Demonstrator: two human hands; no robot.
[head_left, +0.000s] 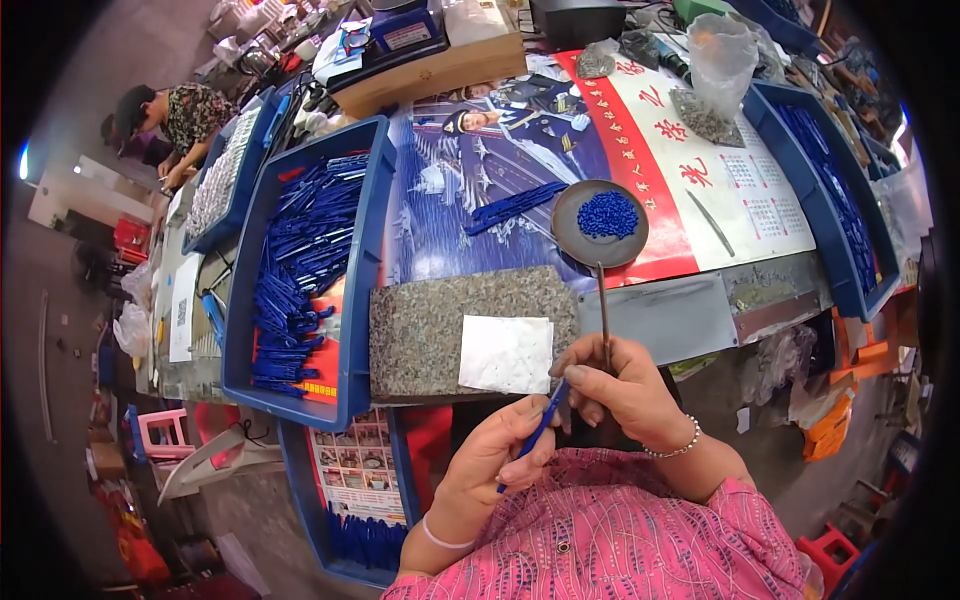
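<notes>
My left hand (pixel 512 444) grips a slim blue stick-shaped piece (pixel 540 428), tilted up to the right. Close beside it, my right hand (pixel 622 388) is closed around a thin metal tool like tweezers (pixel 604 315). That tool points away from me, its far end at the near rim of a round dark dish (pixel 567 240). Small blue beads (pixel 606 214) are heaped in the dish. The right fingertips meet the upper end of the blue piece; whether they pinch it I cannot tell. Just beyond my hands, a folded white cloth or paper (pixel 506 354) lies on a speckled stone slab (pixel 415 325).
At left stands a blue tray (pixel 232 330) of blue pieces; another tray (pixel 877 298) is at right. Below the table edge sits a third tray (pixel 300 500). Several blue pieces (pixel 515 207) and a curved metal strip (pixel 709 222) lie on the poster. Another person (pixel 190 120) works far left.
</notes>
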